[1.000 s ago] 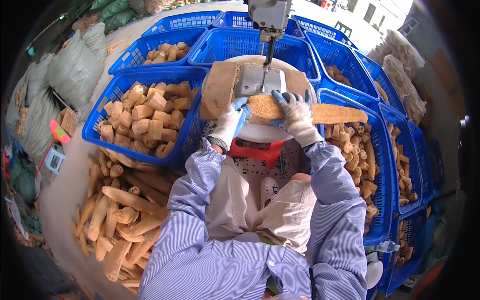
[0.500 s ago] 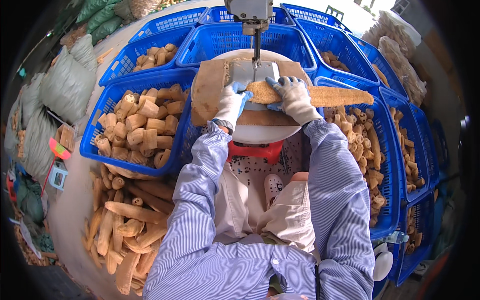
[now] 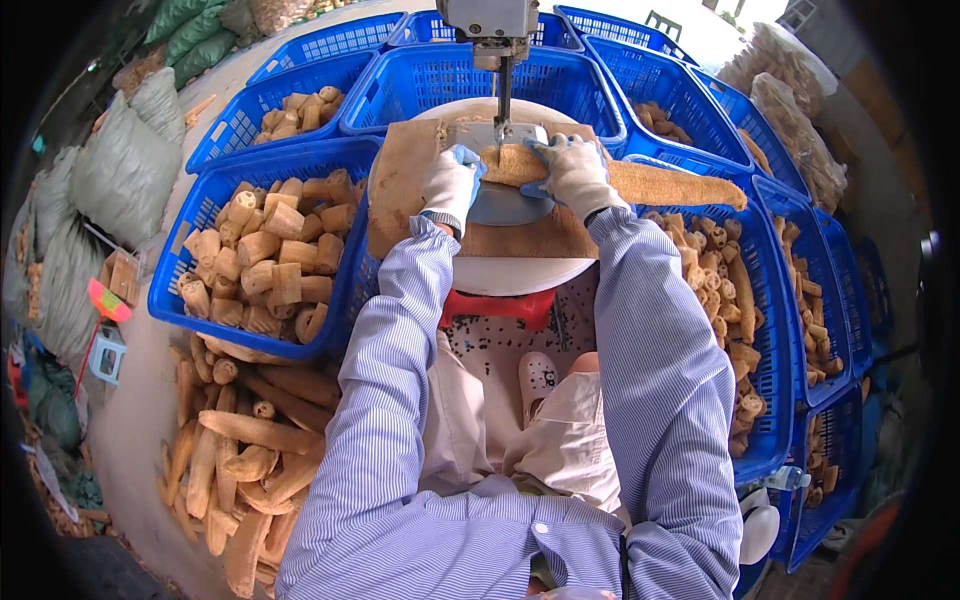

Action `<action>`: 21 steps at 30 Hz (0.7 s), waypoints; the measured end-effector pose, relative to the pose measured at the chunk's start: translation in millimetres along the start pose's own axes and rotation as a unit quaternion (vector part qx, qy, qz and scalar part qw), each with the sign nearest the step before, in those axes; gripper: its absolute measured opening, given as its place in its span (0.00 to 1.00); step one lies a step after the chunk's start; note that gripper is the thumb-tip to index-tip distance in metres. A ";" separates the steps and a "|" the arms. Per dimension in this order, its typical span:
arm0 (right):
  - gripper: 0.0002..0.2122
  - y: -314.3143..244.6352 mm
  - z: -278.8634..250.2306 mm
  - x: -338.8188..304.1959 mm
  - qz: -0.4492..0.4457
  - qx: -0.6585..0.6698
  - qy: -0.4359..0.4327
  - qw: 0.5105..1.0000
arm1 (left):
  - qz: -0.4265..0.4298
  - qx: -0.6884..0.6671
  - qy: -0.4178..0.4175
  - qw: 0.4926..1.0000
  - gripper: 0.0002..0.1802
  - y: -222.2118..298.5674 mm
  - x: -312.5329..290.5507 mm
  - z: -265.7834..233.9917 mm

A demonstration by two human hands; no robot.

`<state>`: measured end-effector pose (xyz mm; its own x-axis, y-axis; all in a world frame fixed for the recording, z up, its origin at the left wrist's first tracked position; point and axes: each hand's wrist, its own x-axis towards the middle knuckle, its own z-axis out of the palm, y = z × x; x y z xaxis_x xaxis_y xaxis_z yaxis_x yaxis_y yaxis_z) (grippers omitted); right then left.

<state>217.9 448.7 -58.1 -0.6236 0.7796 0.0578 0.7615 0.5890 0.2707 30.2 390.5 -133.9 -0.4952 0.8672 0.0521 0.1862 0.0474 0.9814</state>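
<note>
A long tan dried loofah (image 3: 675, 186) lies crosswise on the machine's work surface, its thin end sticking out to the right. My right hand (image 3: 574, 176), in a white and blue glove, is closed over the loofah near its left part. At the loofah's left end, my gloved left hand (image 3: 453, 184) has its fingers closed against it. Directly in front stands a machine head (image 3: 490, 22) with a narrow vertical bar (image 3: 504, 90) coming down to the loofah's left part. Beneath is a metal plate (image 3: 500, 208) on a brown board (image 3: 400, 185).
A blue basket (image 3: 225, 333) of cut loofah pieces (image 3: 262, 262) stands at left. More blue baskets (image 3: 765, 430) with pieces line the right. Whole loofahs (image 3: 262, 432) are heaped at lower left. An upright blue basket (image 3: 400, 95) is behind the machine. Pale sacks (image 3: 125, 165) lie at far left.
Both hands have moved the loofah slightly away from me, so its left part is now up against the vertical bar. The whole view has shifted a little.
</note>
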 end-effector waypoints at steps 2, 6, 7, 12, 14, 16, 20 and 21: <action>0.37 -0.1 -0.7 7.5 0.005 0.004 -0.003 1.000 | 0.008 0.057 0.026 0.998 0.03 -3.5 12.3 -0.3; 0.38 5.7 6.9 5.6 0.007 0.038 0.013 0.999 | 0.057 0.022 0.050 0.997 0.05 -20.6 21.2 0.6; 0.39 10.0 15.0 5.8 0.009 0.060 0.014 0.998 | 0.074 -0.038 0.068 0.994 0.08 -30.8 17.6 -1.2; 0.41 10.6 6.2 -84.4 -0.024 0.097 0.140 0.985 | 0.048 -0.152 0.076 0.984 0.21 -5.5 -95.7 -25.2; 0.43 13.0 -7.5 -129.2 -0.040 0.143 0.202 0.968 | 0.037 -0.147 0.040 0.988 0.21 20.1 -131.2 -2.8; 0.42 20.6 -21.8 -175.0 -0.040 0.135 0.241 0.960 | 0.097 -0.220 -0.066 0.968 0.20 14.1 -139.5 46.4; 0.43 45.8 -35.5 -248.5 0.020 0.104 0.183 0.977 | 0.193 0.115 -0.314 0.923 0.22 -2.9 -199.4 156.1; 0.43 54.1 -33.7 -264.6 0.035 0.100 0.156 0.982 | 0.215 0.178 -0.378 0.883 0.22 -2.2 -214.6 179.8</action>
<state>418.2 267.1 -26.3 -0.5685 0.7348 0.3700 0.8045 0.5906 0.0632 288.6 293.4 -180.4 0.3685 0.9197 0.1356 0.5402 -0.3306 0.7739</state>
